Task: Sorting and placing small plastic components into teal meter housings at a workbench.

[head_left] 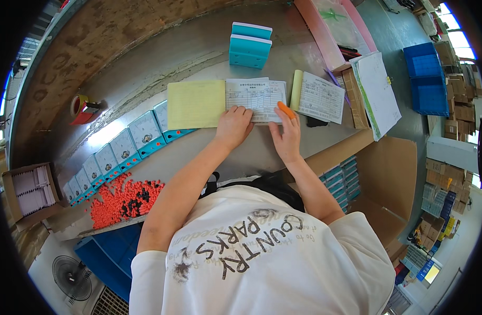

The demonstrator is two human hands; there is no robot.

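Observation:
A pad of printed forms (257,96) lies on the metal table in front of me, its yellow sheet (196,104) folded out to the left. My left hand (234,126) rests on the pad's lower left part, fingers laid on the paper. At the pad's lower right corner is my right hand (287,137), thumb and fingers apart. Something orange, apparently a finger cover (286,109), sits at one of its fingertips. Just right of it lies a second form pad (320,96) with handwriting and a rolled-back yellow sheet.
Two teal boxes (250,52) stand beyond the pads. Several teal-and-clear units (123,148) line the left, beside red and black small parts (126,199). A tape roll (79,105) lies far left. At right are a pink tray (333,58), a clipboard (376,94) and an open carton (390,184).

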